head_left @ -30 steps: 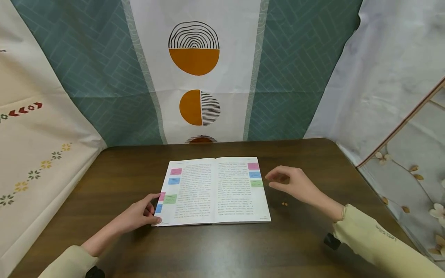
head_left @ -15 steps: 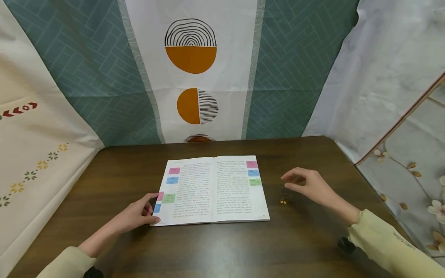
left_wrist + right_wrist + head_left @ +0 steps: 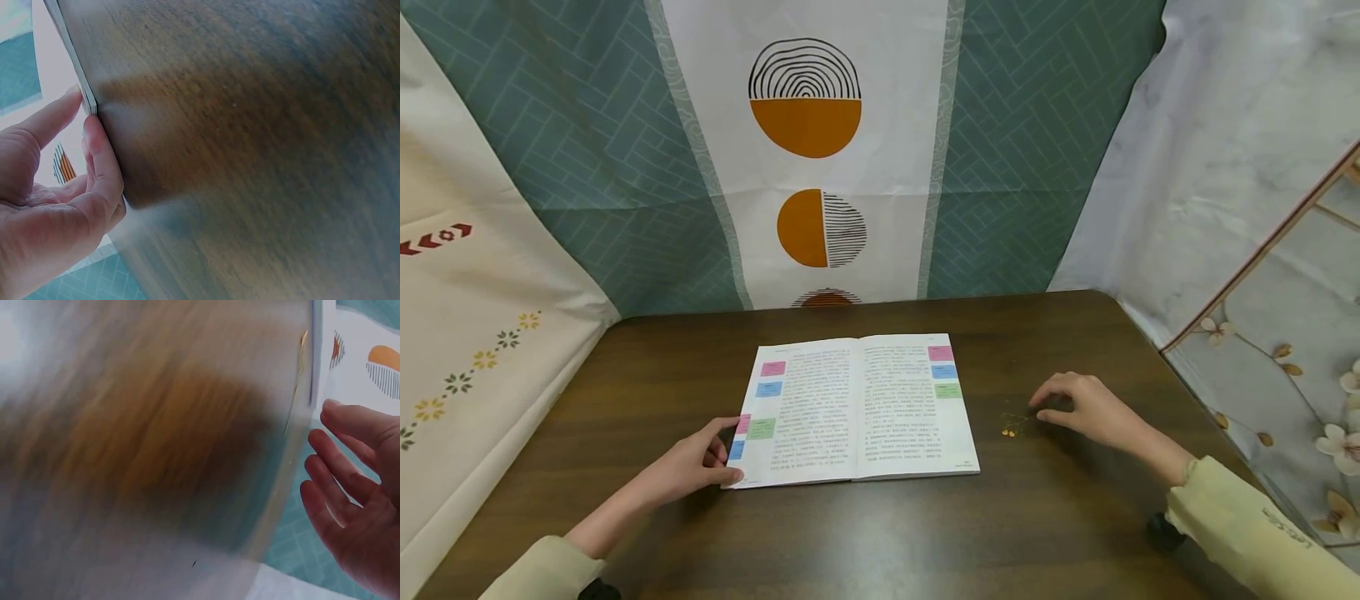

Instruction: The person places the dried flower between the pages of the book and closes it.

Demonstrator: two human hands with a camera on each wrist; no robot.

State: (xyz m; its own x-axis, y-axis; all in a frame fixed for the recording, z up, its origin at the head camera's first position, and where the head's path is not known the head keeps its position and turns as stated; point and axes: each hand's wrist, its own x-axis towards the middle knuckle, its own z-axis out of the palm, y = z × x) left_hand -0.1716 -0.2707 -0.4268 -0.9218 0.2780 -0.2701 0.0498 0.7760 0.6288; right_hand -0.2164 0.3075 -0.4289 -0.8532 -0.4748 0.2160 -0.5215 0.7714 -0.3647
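Note:
An open book [image 3: 895,433] with coloured tabs along both outer margins lies flat on the brown table. At its lower left corner, my left hand [image 3: 692,462] pinches the edge, the thumb over the page; the left wrist view shows the book's corner [image 3: 86,94] between thumb and a finger. Right of the book lies a thin gold-coloured piece [image 3: 1009,432] with a fine openwork outline, its kind unclear. My right hand [image 3: 1086,407] hovers beside its right end, fingers loosely bent. In the right wrist view the fingertips are apart from the gold piece [image 3: 297,387] and hold nothing.
The dark wooden table [image 3: 887,533] has rounded far corners. Behind it hangs a teal and white patterned curtain [image 3: 880,250]. Pale printed cloths stand along the left [image 3: 497,283] and right [image 3: 1195,183] sides.
My right hand has moved right and slightly nearer, away from the book's right edge to beside the gold piece. The left hand keeps its place on the book, and the view has shifted slightly.

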